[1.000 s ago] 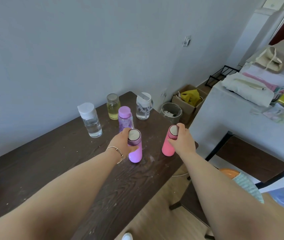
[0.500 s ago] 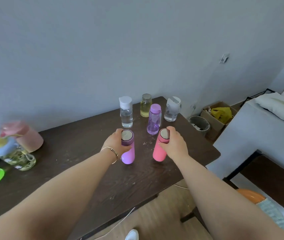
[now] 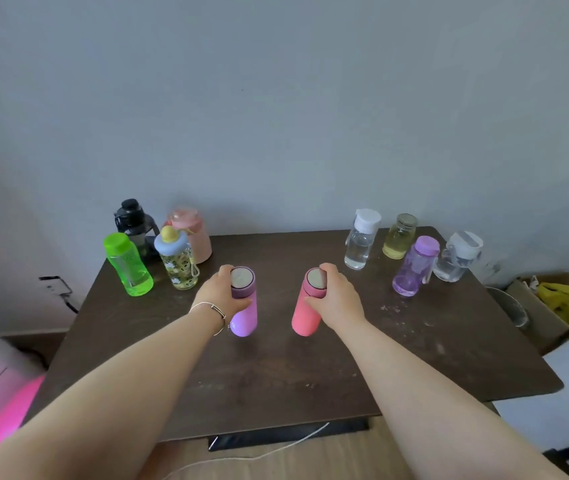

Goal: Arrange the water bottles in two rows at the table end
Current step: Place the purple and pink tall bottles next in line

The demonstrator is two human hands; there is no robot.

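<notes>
My left hand (image 3: 222, 296) grips a purple flask (image 3: 245, 315) near its top, and my right hand (image 3: 336, 299) grips a pink flask (image 3: 305, 315) the same way. Both flasks stand upright mid-table on the dark wooden table (image 3: 276, 368). At the right end stand a clear bottle with a white cap (image 3: 361, 240), a yellow bottle (image 3: 399, 237), a violet bottle (image 3: 414, 268) and a clear jug-like bottle (image 3: 459, 256). At the left end are a green bottle (image 3: 129, 265), a black bottle (image 3: 134, 220), a pink bottle (image 3: 193, 237) and a patterned bottle with a blue lid (image 3: 177, 261).
A grey wall rises just behind the table. Right of the table sit a bin (image 3: 508, 306) and a cardboard box holding a yellow bag (image 3: 567, 303), with a white surface (image 3: 560, 403) below them. A white cable (image 3: 269, 452) lies on the wood floor. A pink object (image 3: 9, 414) is at left.
The view has swung left, bringing the left group of bottles into sight. Both hands keep their hold on the two flasks, which now appear farther from the right-end bottles.
</notes>
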